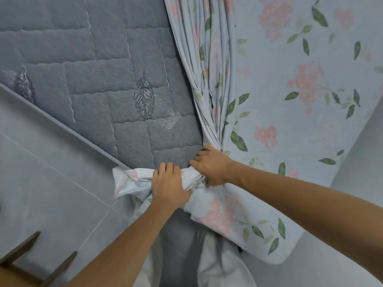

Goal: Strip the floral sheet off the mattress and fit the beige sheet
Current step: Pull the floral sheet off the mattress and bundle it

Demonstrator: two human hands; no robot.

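Observation:
The floral sheet (pixel 290 83), pale blue with pink flowers and green leaves, still covers the right part of the mattress and is bunched into folds along its middle. The grey quilted mattress (pixel 99 79) lies bare on the left. At the near edge of the mattress, my left hand (pixel 169 185) grips a crumpled corner of the floral sheet. My right hand (pixel 211 165) holds the gathered folds just to the right of it. No beige sheet is in view.
A pale tiled floor (pixel 41 183) runs along the left of the bed. A wooden piece of furniture (pixel 24 264) shows at the bottom left corner. My legs in light trousers (pixel 217 266) stand against the near mattress edge.

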